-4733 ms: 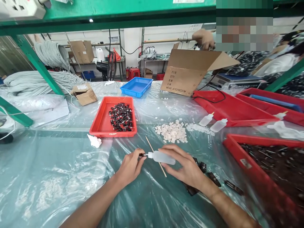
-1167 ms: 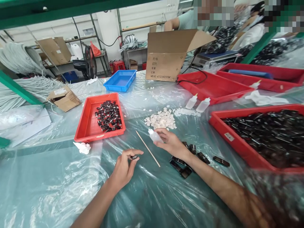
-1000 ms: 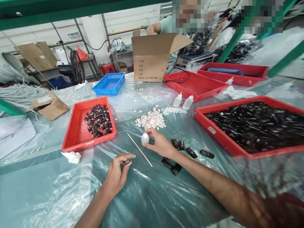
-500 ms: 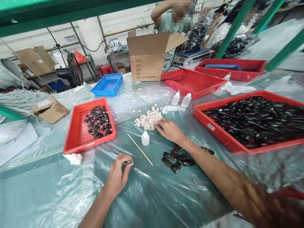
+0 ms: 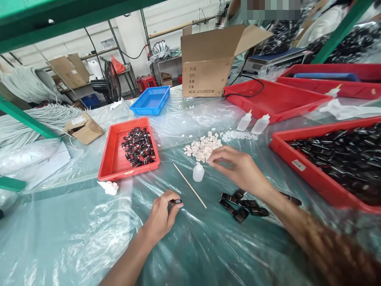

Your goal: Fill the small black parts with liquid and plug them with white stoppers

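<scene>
At a plastic-covered workbench [image 5: 74, 234], four red trays are in view: one left of centre [image 5: 113, 159] holding small black parts, one heaped with black parts at right [image 5: 297, 159], two more at upper right. One blue tray [image 5: 150, 100] sits behind, beside a cardboard box [image 5: 205, 75] printed "P/N, QTY, N.W, G.W, MEAS 47X29X22CM". Three small squeeze bottles show: one upright at centre [image 5: 198, 172], two by the far trays. The left hand [image 5: 162, 216], low centre, pinches one small black part [image 5: 176, 201] between thumb and fingertips. The right hand [image 5: 238, 169], fingers gathered, hovers at the pile of white pieces [image 5: 202, 147]; whether it grips one cannot be told. A wooden stick [image 5: 189, 185] lies between the hands.
</scene>
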Demonstrator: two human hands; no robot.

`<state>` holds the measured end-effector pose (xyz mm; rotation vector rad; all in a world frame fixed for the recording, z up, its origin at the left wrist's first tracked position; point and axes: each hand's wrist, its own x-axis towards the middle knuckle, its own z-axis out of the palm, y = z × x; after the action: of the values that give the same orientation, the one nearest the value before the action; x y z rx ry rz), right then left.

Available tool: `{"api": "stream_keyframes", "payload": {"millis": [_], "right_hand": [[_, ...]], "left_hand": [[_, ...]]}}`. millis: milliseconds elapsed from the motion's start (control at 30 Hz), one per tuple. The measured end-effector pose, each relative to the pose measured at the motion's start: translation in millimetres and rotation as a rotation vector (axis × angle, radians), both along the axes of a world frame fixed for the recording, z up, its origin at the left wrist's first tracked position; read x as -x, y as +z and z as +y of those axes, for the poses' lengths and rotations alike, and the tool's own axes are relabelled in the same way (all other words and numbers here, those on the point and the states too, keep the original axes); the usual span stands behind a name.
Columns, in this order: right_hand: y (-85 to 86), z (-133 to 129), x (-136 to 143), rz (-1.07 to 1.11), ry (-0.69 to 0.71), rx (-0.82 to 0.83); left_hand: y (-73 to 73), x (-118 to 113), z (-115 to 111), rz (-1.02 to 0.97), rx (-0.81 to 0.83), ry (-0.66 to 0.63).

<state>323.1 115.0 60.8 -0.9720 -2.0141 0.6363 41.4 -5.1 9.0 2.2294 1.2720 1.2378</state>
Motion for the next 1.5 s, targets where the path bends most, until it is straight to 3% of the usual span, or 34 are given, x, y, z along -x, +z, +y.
{"api": "stream_keyframes", "payload": {"millis": [100,267,400,533,1000,1367,1500], "right_hand": [[8.1,-40.0,22.2,0.204,0.21,0.009],[-11.9,-73.2,52.1,0.294,0.302,0.079],[-23.7,-75.1,57.4,0.327,0.3,0.124],[-25.0,-74.2,57.9,0.363,0.317,0.174],[-21.4,-82.8,56.6,0.248,0.24,0.254],[-23.9,-71.0,58.9,0.336,0.248,0.713],[-25.0,-75.1,59.7,0.321,0.223,0.668]], "left_hand": [[3.0,-3.1,-3.6,0.023,0.021,0.034],[7.8,-8.0,-10.7,0.091,0.112,0.054],[5.5,-10.4,-17.2,0.068,0.276,0.032],[1.1,-11.1,-21.5,-0.005,0.424,0.004],[12.1,-9.4,-16.5,0.153,0.644,0.025],[7.5,-12.1,-19.6,0.305,0.535,0.067],[11.3,-12.7,-18.8,0.354,0.494,0.049]]}}
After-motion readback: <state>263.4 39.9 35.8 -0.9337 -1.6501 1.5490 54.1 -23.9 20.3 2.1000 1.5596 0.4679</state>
